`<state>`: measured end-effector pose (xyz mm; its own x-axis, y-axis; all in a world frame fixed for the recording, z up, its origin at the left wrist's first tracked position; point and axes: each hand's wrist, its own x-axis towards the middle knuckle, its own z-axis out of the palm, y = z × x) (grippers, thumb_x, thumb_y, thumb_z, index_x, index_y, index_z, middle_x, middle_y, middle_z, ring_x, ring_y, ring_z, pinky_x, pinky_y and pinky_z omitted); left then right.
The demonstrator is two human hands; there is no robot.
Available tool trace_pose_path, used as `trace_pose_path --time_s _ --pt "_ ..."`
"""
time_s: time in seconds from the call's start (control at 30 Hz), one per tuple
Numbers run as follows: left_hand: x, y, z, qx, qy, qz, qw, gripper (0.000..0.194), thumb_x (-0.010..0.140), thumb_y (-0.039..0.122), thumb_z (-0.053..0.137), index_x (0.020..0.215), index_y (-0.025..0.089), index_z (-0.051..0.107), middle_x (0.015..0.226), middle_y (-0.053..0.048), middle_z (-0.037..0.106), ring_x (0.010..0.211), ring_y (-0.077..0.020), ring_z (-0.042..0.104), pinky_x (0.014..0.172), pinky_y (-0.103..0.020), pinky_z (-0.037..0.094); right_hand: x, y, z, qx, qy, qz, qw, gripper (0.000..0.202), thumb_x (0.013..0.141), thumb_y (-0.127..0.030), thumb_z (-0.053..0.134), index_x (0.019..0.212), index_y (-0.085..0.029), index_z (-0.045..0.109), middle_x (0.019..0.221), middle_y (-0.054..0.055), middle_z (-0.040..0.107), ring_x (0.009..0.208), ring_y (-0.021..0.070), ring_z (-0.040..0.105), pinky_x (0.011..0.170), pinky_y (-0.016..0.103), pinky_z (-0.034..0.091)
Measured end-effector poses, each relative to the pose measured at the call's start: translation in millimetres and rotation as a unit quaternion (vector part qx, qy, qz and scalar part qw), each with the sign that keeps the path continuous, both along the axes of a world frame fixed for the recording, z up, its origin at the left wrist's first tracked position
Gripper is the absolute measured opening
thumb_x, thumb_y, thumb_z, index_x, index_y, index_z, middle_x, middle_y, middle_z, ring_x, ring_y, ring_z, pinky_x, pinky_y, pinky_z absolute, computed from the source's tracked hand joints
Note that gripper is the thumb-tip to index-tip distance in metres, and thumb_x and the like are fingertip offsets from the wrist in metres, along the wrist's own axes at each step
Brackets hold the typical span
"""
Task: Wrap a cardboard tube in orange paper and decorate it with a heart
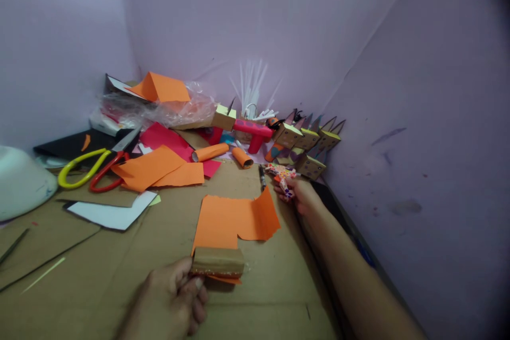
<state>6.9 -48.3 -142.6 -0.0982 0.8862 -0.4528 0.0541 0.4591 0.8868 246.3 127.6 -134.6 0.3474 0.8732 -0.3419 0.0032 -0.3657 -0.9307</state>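
My left hand point(177, 292) pinches the left end of a short brown cardboard tube point(219, 262) at the lower middle. Under and behind the tube lies a cut sheet of orange paper point(223, 220), its right flap curled up. Farther right, my right hand point(298, 194) has its fingers closed on a small multicoloured patterned item point(283, 174). A black marker point(262, 176) lies just left of that item. Two orange rolls, one long point(211, 152) and one short point(242, 158), rest behind the orange sheet.
Scissors with yellow and red handles point(107, 167) lie at left near orange paper pieces point(155, 167) and a white sheet point(113, 212). Spiked cardboard figures point(311, 166) stand at back right, white sticks point(251, 87) behind. A white rounded object point(24, 183) is at far left.
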Motion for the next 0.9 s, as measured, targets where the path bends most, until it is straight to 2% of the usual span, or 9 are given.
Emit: trace_pose_path --time_s 0.1,0.2,0.3,0.37,0.43,0.5,0.57,0.63,0.9 --pt "1 0 4.7 0.004 0.007 0.001 1.000 0.015 0.059 0.031 0.053 0.054 0.017 0.050 0.042 0.004 0.049 0.034 -0.0077 0.044 0.034 -0.018 0.034 9 1 5.6 0.017 -0.107 -0.019 0.994 0.018 0.083 -0.028 0.060 0.090 -0.012 0.063 0.093 0.005 0.064 0.086 0.0192 0.061 0.075 0.035 0.049" --pt "-2 1 3.4 -0.006 0.005 -0.005 1.000 0.014 0.061 0.030 0.053 0.054 0.017 0.051 0.042 0.004 0.050 0.033 -0.0075 0.043 0.034 -0.018 0.034 14 -20 10.7 0.070 -0.187 -0.054 0.978 0.009 0.071 -0.023 0.067 0.070 -0.014 0.065 0.079 0.007 0.066 0.092 0.0258 0.058 0.079 0.034 0.042" --pt "-7 4 -2.0 -0.035 -0.013 -0.037 0.999 0.017 0.061 0.032 0.055 0.056 0.017 0.052 0.043 0.003 0.052 0.034 -0.0088 0.047 0.035 -0.019 0.037 6 -73 12.2 0.154 -0.227 -0.113 0.955 0.020 0.075 -0.027 0.057 0.091 -0.017 0.062 0.088 0.005 0.063 0.085 0.0201 0.057 0.075 0.029 0.041" --pt "-10 6 -5.2 -0.046 -0.023 -0.049 0.997 0.019 0.060 0.035 0.057 0.057 0.017 0.052 0.043 0.003 0.053 0.034 -0.0097 0.048 0.034 -0.020 0.038 -7 -118 9.3 0.257 -0.200 -0.157 0.932 0.022 0.076 -0.032 0.058 0.094 -0.019 0.057 0.079 0.001 0.059 0.068 0.0142 0.054 0.065 0.025 0.042" --pt "-11 7 -6.6 -0.047 -0.030 -0.043 0.998 0.020 0.058 0.036 0.058 0.057 0.017 0.051 0.044 0.002 0.054 0.034 -0.0099 0.049 0.033 -0.020 0.038 -24 -157 2.9 0.252 -0.125 -0.107 0.954 0.019 0.074 -0.030 0.063 0.090 -0.022 0.056 0.073 -0.002 0.058 0.060 0.0115 0.052 0.057 0.022 0.042" --pt "-12 8 -6.1 -0.045 -0.037 -0.033 0.998 0.021 0.057 0.036 0.059 0.058 0.016 0.051 0.047 0.001 0.056 0.035 -0.0100 0.050 0.032 -0.020 0.038 -44 -182 -6.0 0.163 -0.027 0.060 0.984 0.033 0.068 -0.026 0.068 0.098 -0.022 0.054 0.088 0.004 0.064 0.058 0.0120 0.054 0.052 0.023 0.044" --pt "-12 8 -3.9 -0.048 -0.038 -0.039 0.997 0.022 0.057 0.035 0.061 0.060 0.016 0.051 0.048 0.001 0.057 0.035 -0.0098 0.050 0.032 -0.019 0.039 -62 -189 -14.9 0.113 0.051 0.147 0.981 0.060 0.064 -0.021 0.070 0.119 -0.023 0.044 0.104 0.008 0.063 0.053 0.0090 0.051 0.053 0.025 0.044" --pt "-12 8 -0.8 -0.056 -0.033 -0.044 0.997 0.023 0.056 0.035 0.062 0.062 0.016 0.051 0.048 0.002 0.057 0.035 -0.0097 0.050 0.032 -0.019 0.039 -76 -186 -21.7 0.105 0.066 0.168 0.978 0.076 0.062 -0.016 0.068 0.129 -0.023 0.034 0.105 0.007 0.062 0.051 0.0070 0.046 0.052 0.024 0.042" --pt "-12 7 3.4 -0.057 -0.008 -0.051 0.997 0.023 0.060 0.035 0.062 0.063 0.016 0.049 0.047 0.002 0.058 0.033 -0.0089 0.050 0.032 -0.018 0.038 -92 -178 -34.2 0.142 0.047 0.126 0.981 0.078 0.062 -0.014 0.065 0.131 -0.024 0.030 0.082 -0.003 0.055 0.049 0.0058 0.040 0.048 0.020 0.036"
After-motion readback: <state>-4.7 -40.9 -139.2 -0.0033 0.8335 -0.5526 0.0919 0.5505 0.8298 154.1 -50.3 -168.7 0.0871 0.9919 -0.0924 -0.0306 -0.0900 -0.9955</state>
